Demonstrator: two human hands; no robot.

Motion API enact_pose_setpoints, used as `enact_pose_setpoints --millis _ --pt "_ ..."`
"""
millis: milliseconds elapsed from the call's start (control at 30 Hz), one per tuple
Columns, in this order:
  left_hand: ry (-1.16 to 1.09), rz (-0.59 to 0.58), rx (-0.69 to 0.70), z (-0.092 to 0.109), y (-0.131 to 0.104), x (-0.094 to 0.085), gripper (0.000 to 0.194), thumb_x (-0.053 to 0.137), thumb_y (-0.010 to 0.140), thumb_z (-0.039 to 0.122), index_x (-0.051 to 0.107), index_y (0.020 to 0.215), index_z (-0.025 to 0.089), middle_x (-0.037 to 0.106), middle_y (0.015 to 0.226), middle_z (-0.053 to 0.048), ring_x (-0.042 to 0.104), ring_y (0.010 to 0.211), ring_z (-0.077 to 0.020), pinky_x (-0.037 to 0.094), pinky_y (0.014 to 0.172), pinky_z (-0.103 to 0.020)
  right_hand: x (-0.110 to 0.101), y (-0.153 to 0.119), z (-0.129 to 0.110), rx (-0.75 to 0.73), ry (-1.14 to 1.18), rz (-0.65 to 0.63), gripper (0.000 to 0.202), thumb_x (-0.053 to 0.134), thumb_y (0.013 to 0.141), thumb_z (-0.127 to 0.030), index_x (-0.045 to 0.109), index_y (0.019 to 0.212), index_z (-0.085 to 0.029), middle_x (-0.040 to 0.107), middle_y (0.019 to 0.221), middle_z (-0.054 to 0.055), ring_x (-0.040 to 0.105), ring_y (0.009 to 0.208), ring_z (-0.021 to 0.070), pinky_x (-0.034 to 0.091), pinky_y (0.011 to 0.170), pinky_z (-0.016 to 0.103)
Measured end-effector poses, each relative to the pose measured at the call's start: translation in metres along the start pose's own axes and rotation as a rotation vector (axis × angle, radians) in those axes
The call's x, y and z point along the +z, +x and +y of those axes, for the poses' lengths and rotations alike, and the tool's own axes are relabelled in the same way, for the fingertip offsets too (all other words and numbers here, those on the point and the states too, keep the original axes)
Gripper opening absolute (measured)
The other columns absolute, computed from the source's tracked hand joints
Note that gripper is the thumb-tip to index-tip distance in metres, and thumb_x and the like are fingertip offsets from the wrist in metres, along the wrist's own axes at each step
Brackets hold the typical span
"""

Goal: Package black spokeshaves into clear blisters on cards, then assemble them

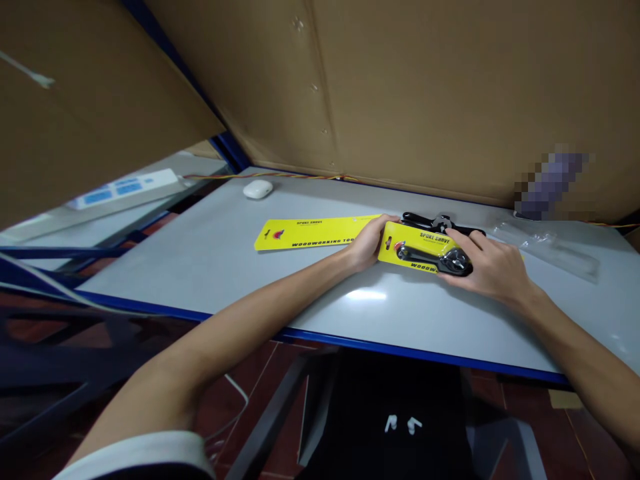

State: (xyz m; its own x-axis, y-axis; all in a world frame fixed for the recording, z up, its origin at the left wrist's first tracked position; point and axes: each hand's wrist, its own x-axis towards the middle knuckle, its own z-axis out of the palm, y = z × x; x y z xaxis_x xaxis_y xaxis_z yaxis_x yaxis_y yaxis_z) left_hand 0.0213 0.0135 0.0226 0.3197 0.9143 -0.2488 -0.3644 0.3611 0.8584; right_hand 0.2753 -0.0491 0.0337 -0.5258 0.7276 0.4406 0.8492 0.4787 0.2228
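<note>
A yellow carded spokeshave pack (417, 247) is held over the table, the black tool showing against its printed card. At the pack's left edge is my left hand (369, 241), closed on it with most fingers hidden behind the card. My right hand (493, 265) grips the right end, fingers along its top edge and thumb hidden or hard to make out. Just behind the pack lies a loose black spokeshave (443, 223), partly covered by my right fingers. To the left, a flat yellow backing card (310, 233) lies on the table, its right end behind my left hand.
Clear plastic blister packaging (560, 253) rests right of my right hand on the grey table (200, 267). A white earbud case (257, 189) sits at the back left. A power strip (125, 190) is further left. Cardboard walls (400, 100) enclose the back.
</note>
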Motion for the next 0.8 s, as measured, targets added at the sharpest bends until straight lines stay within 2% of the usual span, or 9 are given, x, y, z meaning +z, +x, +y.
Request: enact_pose_setpoints --millis 233,400,700,800 --pt "-0.016 -0.033 -0.049 0.003 -0.002 -0.001 0.022 0.065 0.081 0.032 0.052 0.067 0.020 0.059 0.054 0.004 0.056 0.047 -0.0142 0.046 0.053 -0.024 -0.004 0.002 0.000 -0.009 -0.014 -0.004 0.074 0.059 0.091 -0.069 0.068 0.144 -0.018 0.078 0.095 0.012 0.064 0.065 0.0222 0.030 0.059 0.033" --pt "-0.024 -0.058 -0.051 0.009 -0.005 0.001 0.022 0.064 0.081 0.035 0.053 0.069 0.020 0.057 0.055 0.004 0.057 0.048 -0.0141 0.048 0.053 -0.025 -0.003 0.003 0.002 -0.010 0.002 0.007 0.076 0.061 0.089 -0.070 0.068 0.143 -0.017 0.080 0.098 0.012 0.065 0.065 0.0225 0.031 0.059 0.033" --pt "-0.035 -0.042 -0.009 0.008 -0.001 0.001 0.028 0.065 0.081 0.038 0.050 0.066 0.020 0.049 0.050 0.004 0.047 0.043 -0.0112 0.037 0.045 -0.021 0.001 0.003 0.006 -0.017 0.041 0.032 0.076 0.062 0.089 -0.072 0.069 0.142 -0.018 0.080 0.100 0.012 0.067 0.068 0.0228 0.033 0.061 0.033" --pt "-0.027 -0.049 0.007 0.009 0.001 -0.003 0.029 0.066 0.080 0.040 0.050 0.066 0.020 0.050 0.051 0.004 0.048 0.043 -0.0113 0.039 0.046 -0.022 0.001 0.003 0.007 -0.011 0.037 0.038 0.075 0.061 0.089 -0.071 0.069 0.141 -0.018 0.081 0.099 0.011 0.068 0.070 0.0235 0.034 0.061 0.033"
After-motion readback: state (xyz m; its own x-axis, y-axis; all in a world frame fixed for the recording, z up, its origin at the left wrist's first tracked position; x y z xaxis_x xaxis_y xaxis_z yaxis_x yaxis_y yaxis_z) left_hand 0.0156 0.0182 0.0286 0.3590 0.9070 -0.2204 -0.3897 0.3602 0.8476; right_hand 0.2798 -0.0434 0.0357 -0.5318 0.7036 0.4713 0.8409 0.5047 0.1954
